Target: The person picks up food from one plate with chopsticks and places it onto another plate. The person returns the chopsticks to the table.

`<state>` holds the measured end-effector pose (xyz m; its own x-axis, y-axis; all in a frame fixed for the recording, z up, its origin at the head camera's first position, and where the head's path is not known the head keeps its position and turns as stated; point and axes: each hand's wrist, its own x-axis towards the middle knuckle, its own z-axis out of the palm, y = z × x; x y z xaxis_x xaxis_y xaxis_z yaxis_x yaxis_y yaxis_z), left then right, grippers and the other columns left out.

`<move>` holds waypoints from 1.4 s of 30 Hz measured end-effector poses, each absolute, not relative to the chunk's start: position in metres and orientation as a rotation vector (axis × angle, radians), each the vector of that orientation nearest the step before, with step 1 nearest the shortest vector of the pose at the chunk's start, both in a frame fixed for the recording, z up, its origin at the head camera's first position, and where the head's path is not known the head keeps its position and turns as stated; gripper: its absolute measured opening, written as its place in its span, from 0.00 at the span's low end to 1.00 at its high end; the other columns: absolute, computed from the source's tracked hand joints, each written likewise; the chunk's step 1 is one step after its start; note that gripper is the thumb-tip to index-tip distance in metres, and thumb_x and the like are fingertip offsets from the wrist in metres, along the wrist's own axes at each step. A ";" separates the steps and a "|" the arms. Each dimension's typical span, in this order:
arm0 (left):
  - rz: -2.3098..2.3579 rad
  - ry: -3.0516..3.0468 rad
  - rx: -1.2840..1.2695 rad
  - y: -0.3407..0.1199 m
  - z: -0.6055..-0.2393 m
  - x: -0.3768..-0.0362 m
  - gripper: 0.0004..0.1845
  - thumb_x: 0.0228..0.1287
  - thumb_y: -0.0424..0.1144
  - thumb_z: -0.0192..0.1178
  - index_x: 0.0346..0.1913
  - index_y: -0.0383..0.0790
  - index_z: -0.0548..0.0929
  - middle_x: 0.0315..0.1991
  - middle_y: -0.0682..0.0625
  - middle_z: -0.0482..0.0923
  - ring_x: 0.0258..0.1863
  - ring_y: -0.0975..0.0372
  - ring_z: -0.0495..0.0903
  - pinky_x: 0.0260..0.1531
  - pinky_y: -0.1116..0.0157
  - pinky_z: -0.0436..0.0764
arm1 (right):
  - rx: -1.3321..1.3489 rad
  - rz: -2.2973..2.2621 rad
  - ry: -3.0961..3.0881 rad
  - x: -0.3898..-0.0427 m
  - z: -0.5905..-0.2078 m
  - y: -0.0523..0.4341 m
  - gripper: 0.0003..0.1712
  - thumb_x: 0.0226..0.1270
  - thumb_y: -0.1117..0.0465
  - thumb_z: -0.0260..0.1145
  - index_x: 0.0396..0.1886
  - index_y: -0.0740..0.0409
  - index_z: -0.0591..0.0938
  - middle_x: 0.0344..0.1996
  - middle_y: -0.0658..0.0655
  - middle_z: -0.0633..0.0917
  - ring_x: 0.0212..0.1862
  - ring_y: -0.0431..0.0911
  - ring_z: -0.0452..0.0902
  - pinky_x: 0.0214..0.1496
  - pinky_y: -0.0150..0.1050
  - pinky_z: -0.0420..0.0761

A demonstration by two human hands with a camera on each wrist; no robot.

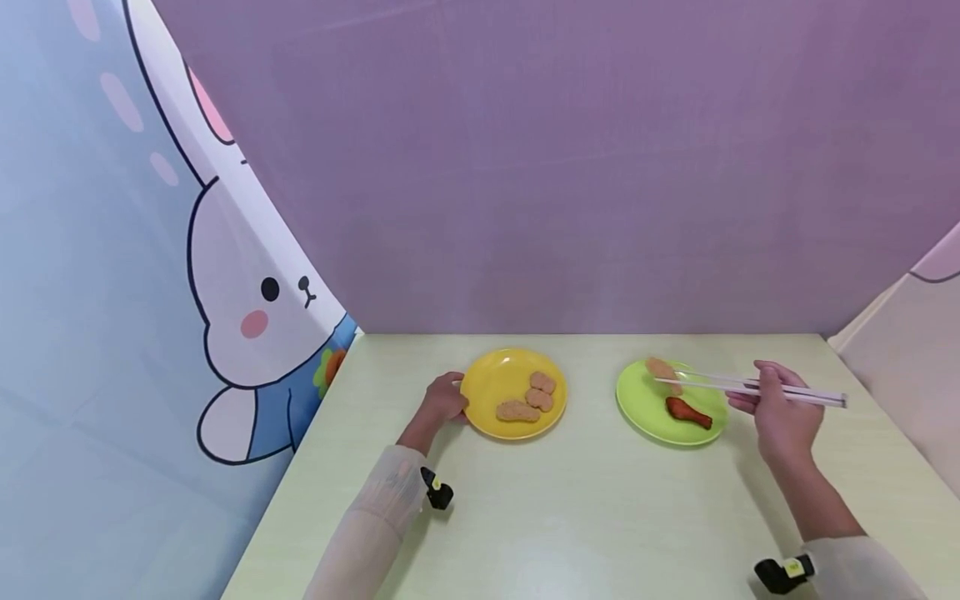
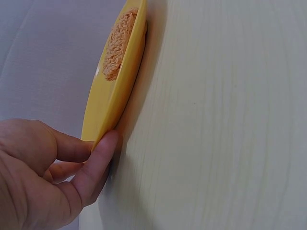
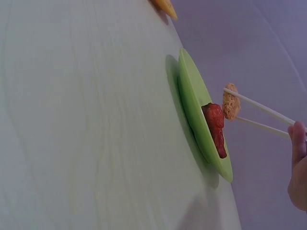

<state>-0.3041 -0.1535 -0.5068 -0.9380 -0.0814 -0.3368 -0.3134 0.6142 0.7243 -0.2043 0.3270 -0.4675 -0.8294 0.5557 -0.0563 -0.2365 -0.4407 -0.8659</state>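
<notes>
My left hand (image 1: 444, 400) (image 2: 53, 172) pinches the left rim of a yellow plate (image 1: 504, 379) (image 2: 115, 91) that carries three breaded nuggets (image 1: 528, 398) (image 2: 119, 43). My right hand (image 1: 780, 412) (image 3: 298, 167) holds a pair of white chopsticks (image 1: 750, 387) (image 3: 261, 115). Their tips pinch a breaded nugget (image 1: 663, 370) (image 3: 231, 101) just above the far side of a green plate (image 1: 645, 408) (image 3: 199, 115). A red drumstick (image 1: 687, 412) (image 3: 216, 127) lies on the green plate.
Both plates sit on a pale green table (image 1: 585, 500) backed by a purple cloth wall (image 1: 525, 167). A cartoon rabbit curtain (image 1: 247, 317) hangs at the left. The yellow plate's edge (image 3: 165, 7) shows at the top of the right wrist view.
</notes>
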 end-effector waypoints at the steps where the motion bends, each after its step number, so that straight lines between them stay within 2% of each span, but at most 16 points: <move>1: 1.228 2.568 -0.325 -0.154 -0.507 -0.305 0.35 0.59 0.23 0.58 0.72 0.40 0.71 0.51 0.38 0.82 0.23 0.60 0.85 0.24 0.67 0.87 | -0.456 2.282 -1.299 -0.205 -0.467 0.326 0.07 0.71 0.61 0.67 0.42 0.59 0.88 0.23 0.58 0.88 0.20 0.49 0.87 0.23 0.38 0.86; 7: 1.221 2.571 -0.320 -0.154 -0.507 -0.305 0.35 0.59 0.22 0.58 0.72 0.39 0.71 0.47 0.39 0.84 0.23 0.60 0.86 0.24 0.67 0.87 | -0.431 2.287 -1.357 -0.207 -0.466 0.318 0.07 0.72 0.61 0.66 0.42 0.58 0.88 0.24 0.58 0.88 0.21 0.49 0.88 0.24 0.38 0.87; 24: 1.227 2.564 -0.288 -0.164 -0.511 -0.300 0.35 0.58 0.22 0.58 0.72 0.39 0.71 0.51 0.38 0.82 0.24 0.60 0.85 0.23 0.67 0.87 | -0.411 2.276 -1.406 -0.199 -0.469 0.281 0.08 0.72 0.60 0.65 0.44 0.57 0.88 0.24 0.57 0.88 0.21 0.48 0.88 0.24 0.39 0.87; 42: 1.200 2.569 -0.308 -0.167 -0.508 -0.297 0.34 0.60 0.22 0.58 0.72 0.40 0.71 0.50 0.37 0.82 0.22 0.61 0.85 0.23 0.67 0.87 | -0.400 2.252 -1.536 -0.208 -0.465 0.247 0.09 0.73 0.58 0.65 0.46 0.54 0.87 0.28 0.55 0.88 0.23 0.45 0.88 0.25 0.38 0.88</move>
<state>-0.2975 -0.1666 -0.5080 -0.9356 -0.0707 -0.3460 -0.3107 0.6308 0.7111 -0.2084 0.2474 -0.4652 -0.8854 0.4645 -0.0186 -0.1523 -0.3276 -0.9325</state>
